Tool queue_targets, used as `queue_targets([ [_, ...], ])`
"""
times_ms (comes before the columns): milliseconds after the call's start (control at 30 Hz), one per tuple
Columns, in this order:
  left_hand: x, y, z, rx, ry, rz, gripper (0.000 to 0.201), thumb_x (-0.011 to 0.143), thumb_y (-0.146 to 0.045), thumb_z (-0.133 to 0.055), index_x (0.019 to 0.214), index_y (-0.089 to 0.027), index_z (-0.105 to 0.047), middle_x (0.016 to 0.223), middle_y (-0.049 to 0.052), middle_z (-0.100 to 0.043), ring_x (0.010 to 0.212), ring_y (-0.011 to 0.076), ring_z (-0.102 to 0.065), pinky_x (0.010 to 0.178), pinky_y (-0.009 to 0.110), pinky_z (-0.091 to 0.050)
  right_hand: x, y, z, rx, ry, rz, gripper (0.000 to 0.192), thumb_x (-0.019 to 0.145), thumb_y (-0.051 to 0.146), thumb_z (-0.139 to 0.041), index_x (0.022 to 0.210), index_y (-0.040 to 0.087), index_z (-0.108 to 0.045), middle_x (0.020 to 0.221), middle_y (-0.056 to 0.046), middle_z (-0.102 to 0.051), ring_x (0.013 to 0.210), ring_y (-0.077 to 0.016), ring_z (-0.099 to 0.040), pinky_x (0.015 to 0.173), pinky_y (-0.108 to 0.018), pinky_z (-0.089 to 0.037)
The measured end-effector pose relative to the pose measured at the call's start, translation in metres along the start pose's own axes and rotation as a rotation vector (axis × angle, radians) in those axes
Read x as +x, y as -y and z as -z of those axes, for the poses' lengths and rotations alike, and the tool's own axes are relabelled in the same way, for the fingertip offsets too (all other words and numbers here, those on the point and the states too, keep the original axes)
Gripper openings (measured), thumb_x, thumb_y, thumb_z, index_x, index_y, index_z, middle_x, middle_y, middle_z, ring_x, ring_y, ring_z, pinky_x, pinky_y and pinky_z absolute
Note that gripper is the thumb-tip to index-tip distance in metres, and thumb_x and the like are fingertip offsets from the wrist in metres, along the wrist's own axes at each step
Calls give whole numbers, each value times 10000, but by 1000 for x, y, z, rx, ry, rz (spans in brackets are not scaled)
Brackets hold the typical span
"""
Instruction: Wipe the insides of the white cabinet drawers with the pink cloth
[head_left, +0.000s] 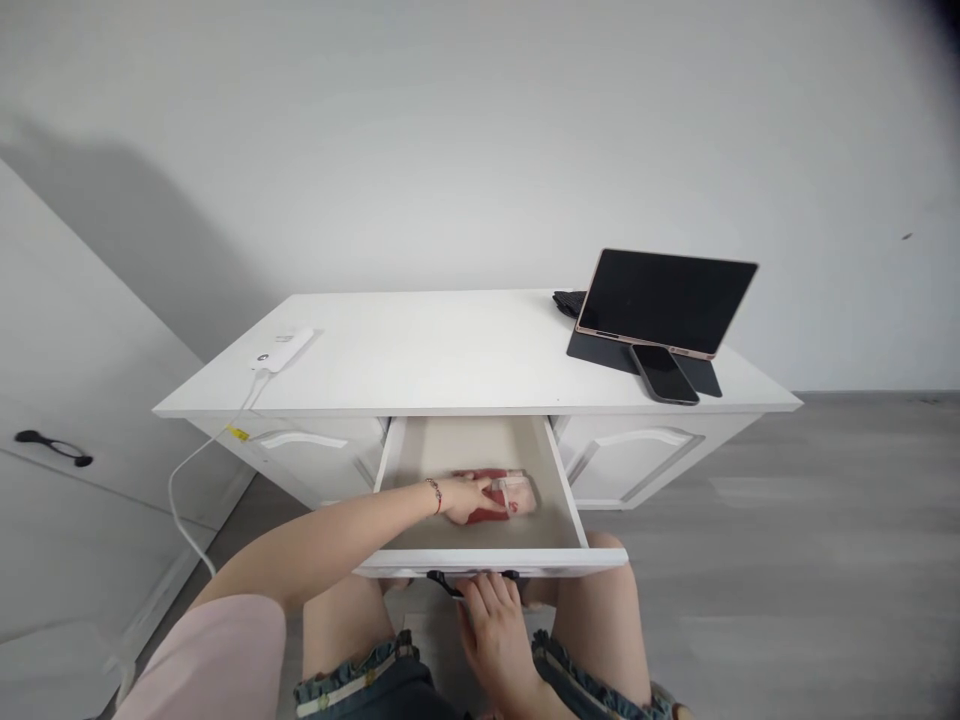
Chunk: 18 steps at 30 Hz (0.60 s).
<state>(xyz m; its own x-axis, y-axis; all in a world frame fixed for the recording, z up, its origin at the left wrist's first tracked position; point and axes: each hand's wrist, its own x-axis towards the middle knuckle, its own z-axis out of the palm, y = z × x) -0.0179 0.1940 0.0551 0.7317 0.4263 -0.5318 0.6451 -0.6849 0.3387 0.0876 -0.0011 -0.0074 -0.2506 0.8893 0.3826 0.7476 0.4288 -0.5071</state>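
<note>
A white drawer (420,561) is pulled out from the middle of the desk. Inside it lies a soft-looking red and pale packet (517,494); its exact kind is unclear. My left hand (465,498), with a bracelet at the wrist, reaches over the drawer's left side and grips the packet from the left, hiding part of it. At the drawer front, my right hand (495,625) has its fingers curled over the dark drawer handle (444,582), covering the handle's middle.
On the white desk (420,350), a tablet (664,300) stands on a dark cover at right, with a phone (664,375) against it and a black object (570,302) behind. A white power strip (283,350) lies at left, its cable (174,490) hanging down. My knees are under the drawer.
</note>
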Motion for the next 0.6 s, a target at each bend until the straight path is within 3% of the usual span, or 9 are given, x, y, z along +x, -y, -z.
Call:
queue_targets([
  [100,-1,-14,-3,110,79,-58,756,705,-169,-580,1347,-505,-365,1374,53,-381,1188,390,-424,950,527,-355,1,1,1,-19,-2,6,180,823,130,-506,966,231,-548,907,-31,-605,884,-233,-504,812,-363,-317],
  [300,-1,-31,-7,86,8,-187,574,787,-247,-518,1302,-492,-450,1507,-47,-272,1195,388,-400,938,532,-358,0,1,-1,-62,-2,-1,137,820,153,-517,926,238,-538,896,-23,-594,868,-223,-503,802,-355,-321],
  [433,7,-30,-5,94,7,-184,507,850,-224,-397,1288,-463,-489,1526,-84,-249,1182,395,-412,913,537,-358,-1,0,-3,-26,-27,0,171,815,139,-514,944,248,-539,891,-15,-600,854,-222,-492,806,-355,-307],
  [600,26,-18,5,116,-25,-193,553,830,-154,-373,1314,-391,-495,1534,-47,-237,1138,430,-435,902,552,-347,0,-1,-3,18,-33,3,178,814,137,-506,945,250,-548,874,-17,-605,814,-219,-479,770,-344,-294],
])
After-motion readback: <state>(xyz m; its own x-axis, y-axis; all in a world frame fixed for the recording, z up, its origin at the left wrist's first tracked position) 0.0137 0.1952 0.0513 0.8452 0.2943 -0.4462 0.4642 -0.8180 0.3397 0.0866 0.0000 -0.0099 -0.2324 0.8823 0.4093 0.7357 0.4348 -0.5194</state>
